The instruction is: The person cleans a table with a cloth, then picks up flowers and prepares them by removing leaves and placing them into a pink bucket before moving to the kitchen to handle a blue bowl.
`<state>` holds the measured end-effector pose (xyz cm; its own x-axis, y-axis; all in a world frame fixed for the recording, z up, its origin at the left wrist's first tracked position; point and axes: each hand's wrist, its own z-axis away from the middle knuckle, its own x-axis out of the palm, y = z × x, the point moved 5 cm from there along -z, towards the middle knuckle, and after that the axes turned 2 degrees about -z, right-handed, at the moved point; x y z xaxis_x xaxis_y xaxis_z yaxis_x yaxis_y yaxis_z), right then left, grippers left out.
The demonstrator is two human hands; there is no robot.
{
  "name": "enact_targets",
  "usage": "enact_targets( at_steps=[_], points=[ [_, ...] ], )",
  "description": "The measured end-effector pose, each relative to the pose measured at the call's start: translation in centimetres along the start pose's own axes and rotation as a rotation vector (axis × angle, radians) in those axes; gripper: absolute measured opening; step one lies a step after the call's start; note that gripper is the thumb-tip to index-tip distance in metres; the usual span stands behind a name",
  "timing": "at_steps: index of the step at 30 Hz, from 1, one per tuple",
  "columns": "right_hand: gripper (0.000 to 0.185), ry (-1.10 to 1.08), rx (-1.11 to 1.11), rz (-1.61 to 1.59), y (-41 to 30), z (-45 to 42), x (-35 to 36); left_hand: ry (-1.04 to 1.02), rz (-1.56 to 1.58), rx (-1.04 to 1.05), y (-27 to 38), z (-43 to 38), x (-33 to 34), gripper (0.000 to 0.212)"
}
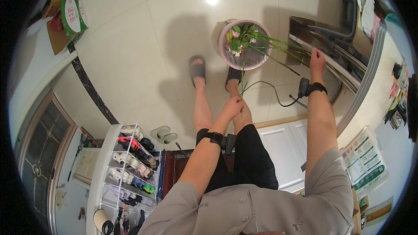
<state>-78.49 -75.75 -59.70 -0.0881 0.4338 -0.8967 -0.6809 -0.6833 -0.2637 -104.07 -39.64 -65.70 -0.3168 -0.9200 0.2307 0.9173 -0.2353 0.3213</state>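
Observation:
In front of my feet stands a round pink-rimmed bin, with green leaves and small pink and white flowers over its opening. Long green stems run from the leaves to the right, and my right hand is closed around their far ends. My left hand, above my knee, pinches a thin green stem that points up towards the bin. Each wrist wears a black strap with a small device; a black cable hangs between them.
A dark glossy panel and metal-legged furniture stand at the right. White cabinet doors lie below. At lower left is a shoe rack, with green slippers beside it. A green and white carton sits at upper left.

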Motion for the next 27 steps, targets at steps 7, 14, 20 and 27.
enact_targets(
  at_steps=[7,14,20,27],
  points=[
    [0.048,-0.106,0.037,-0.086,5.8,3.6,0.4,-0.033,0.009,-0.033,0.1,0.5,0.0,0.023],
    [0.068,-0.074,-0.278,0.284,6.3,3.4,1.8,-0.031,-0.075,-0.042,3.0,2.1,-0.2,0.025],
    [0.074,-0.587,-0.141,0.394,6.6,-0.8,3.0,-0.001,-0.095,0.012,1.1,0.9,0.9,0.026],
    [0.085,-0.736,0.188,0.494,9.0,-0.7,4.6,0.020,-0.117,0.035,2.4,1.4,1.4,0.027]
  ],
)
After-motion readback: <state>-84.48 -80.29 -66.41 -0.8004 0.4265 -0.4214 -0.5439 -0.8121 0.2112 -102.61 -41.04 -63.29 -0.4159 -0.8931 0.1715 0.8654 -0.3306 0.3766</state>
